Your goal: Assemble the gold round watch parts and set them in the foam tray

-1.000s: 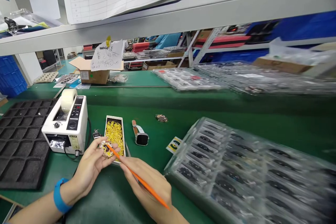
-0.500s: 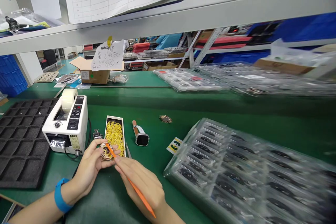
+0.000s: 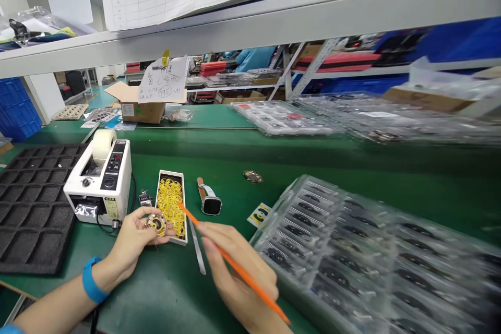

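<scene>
My left hand (image 3: 135, 237), with a blue band at the wrist, is closed round the edge of a small round part (image 3: 157, 224) with a yellow ring on its face. My right hand (image 3: 238, 266) grips a slim orange stick (image 3: 242, 273), whose tip points over a white box (image 3: 180, 241). Many small yellow rings (image 3: 170, 201) fill this box, just beyond my left fingers. Between my hands, metal tweezers (image 3: 198, 250) lie on the green table. A smartwatch (image 3: 211, 205) lies right of the box.
A white tape dispenser (image 3: 97, 182) stands left, beside a black foam tray (image 3: 35, 209). Stacked clear plastic trays (image 3: 352, 255) with dark parts fill the right. A small metallic part (image 3: 253, 176) and a yellow-green card (image 3: 259, 215) lie on the table. A shelf edge (image 3: 250, 18) crosses above.
My right hand has drawn back to the right and toward me, taking the orange stick off the round part. The tweezers are now uncovered. My left hand has barely moved.
</scene>
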Tool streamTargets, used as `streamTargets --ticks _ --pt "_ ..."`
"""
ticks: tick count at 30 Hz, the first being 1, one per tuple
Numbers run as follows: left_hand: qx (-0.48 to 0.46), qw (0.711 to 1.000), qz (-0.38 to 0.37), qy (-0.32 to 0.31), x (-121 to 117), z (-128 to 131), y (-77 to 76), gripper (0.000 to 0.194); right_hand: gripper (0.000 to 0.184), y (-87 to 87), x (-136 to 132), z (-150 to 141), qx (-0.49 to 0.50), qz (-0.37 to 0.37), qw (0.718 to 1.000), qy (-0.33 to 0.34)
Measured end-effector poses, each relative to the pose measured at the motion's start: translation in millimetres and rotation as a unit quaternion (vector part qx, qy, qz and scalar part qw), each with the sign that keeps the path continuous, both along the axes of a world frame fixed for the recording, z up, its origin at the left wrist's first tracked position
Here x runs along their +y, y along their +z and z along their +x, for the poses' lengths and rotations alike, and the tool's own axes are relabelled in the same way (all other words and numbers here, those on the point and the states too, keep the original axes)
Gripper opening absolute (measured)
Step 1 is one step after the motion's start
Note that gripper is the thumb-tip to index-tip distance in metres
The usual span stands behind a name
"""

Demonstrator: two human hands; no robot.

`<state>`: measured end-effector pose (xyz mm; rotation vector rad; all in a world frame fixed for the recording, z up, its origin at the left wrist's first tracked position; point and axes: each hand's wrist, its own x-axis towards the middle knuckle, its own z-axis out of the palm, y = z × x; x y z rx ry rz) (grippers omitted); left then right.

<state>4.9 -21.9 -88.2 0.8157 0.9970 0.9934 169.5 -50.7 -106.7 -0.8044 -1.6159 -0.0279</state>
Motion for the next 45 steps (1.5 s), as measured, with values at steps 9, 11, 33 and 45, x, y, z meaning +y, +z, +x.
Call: streamTargets --ticks 9,11,33,45 --pt "0.039 0.996 0.073 -0.027 -4.6 1.2 1.9 0.031 0.028 -6.9 -0.5 6.4 0.04 -0.072 0.996 -0.044" --pt "0.043 0.995 0.084 -0.03 -4.2 1.1 1.1 0.031 0.027 -7.4 -2.7 3.1 -0.001 -0.055 0.998 -0.028" --pt "0.239 0.925 0.291 -0.043 -24.6 5.5 -7.7 0.051 0.014 -15.1 3.3 -25.4 -0.034 -0.164 0.985 -0.051" --pt "0.15 0.971 0.184 0.033 6.8 -8.0 -20.9 0.042 0.029 -15.7 22.7 -3.3 -0.022 -0.409 0.912 -0.001"
